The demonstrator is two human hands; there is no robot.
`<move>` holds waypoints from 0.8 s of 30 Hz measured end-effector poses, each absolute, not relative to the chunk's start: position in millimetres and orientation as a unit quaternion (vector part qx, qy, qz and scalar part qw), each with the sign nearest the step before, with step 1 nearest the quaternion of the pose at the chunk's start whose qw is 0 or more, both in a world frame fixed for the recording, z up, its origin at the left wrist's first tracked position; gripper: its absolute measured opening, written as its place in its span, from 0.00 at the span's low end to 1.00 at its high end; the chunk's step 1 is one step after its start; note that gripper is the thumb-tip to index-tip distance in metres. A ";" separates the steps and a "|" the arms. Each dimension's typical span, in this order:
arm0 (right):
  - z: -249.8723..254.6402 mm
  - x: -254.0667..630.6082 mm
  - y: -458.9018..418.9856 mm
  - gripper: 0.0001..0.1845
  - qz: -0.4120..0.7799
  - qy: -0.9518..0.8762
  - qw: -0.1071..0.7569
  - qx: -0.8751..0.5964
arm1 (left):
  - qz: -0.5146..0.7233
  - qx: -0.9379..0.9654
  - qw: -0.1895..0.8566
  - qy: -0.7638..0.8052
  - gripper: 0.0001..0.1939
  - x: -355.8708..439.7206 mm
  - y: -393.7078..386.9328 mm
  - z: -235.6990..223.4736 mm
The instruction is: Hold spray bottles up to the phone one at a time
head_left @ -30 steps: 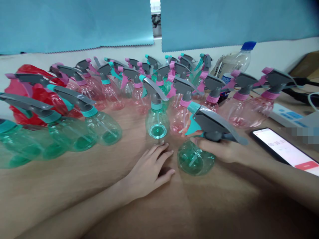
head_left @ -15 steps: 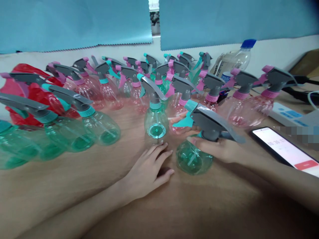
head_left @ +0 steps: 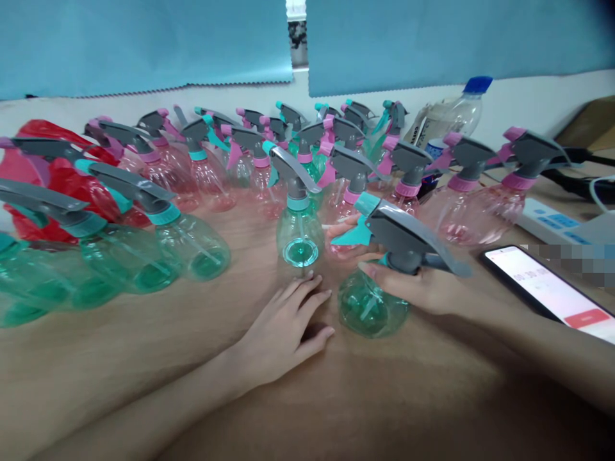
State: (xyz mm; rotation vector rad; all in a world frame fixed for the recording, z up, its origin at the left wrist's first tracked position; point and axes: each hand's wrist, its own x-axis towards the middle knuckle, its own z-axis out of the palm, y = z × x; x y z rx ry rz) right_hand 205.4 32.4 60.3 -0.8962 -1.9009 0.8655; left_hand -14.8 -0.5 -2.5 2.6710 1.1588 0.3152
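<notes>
My right hand [head_left: 423,288] is wrapped round the neck of a green spray bottle [head_left: 372,307] with a grey trigger head and teal nozzle, which stands on the wooden table [head_left: 144,346]. My left hand [head_left: 283,333] lies flat on the table just left of that bottle, fingers stretched out and holding nothing. Another green spray bottle [head_left: 298,234] stands right behind my left fingertips.
Several pink and green spray bottles crowd the far half of the table, with green ones [head_left: 187,240] at the left. A red plastic bag [head_left: 62,186] lies far left. A lit phone [head_left: 552,291], a water bottle [head_left: 451,118] and a white device [head_left: 562,224] are at the right.
The held green bottle and my right hand shifted slightly left and farther from me. My left hand stayed flat on the table.
</notes>
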 end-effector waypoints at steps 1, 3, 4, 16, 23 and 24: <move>60.2 205.5 32.5 0.22 0.338 -0.761 0.420 -0.361 | 0.107 0.907 0.107 0.393 0.25 -14.9 -0.5 -2.6; 60.4 205.3 32.5 0.22 0.328 -0.765 0.423 -0.358 | 0.106 0.906 0.108 0.394 0.24 -15.0 -0.7 -2.5; 60.8 205.2 32.3 0.22 0.327 -0.766 0.429 -0.350 | 0.107 0.906 0.108 0.395 0.24 -15.0 -0.9 -2.5; 67.7 200.8 31.3 0.23 0.389 -0.747 0.420 -0.338 | 0.114 0.906 0.110 0.392 0.24 -14.8 -1.0 -2.2; 64.6 202.2 30.4 0.22 0.406 -0.735 0.428 -0.335 | 0.114 0.906 0.107 0.392 0.25 -14.7 -0.7 -2.4; 64.7 202.2 30.5 0.22 0.406 -0.735 0.428 -0.335 | 0.116 0.906 0.107 0.391 0.25 -14.9 -0.7 -2.7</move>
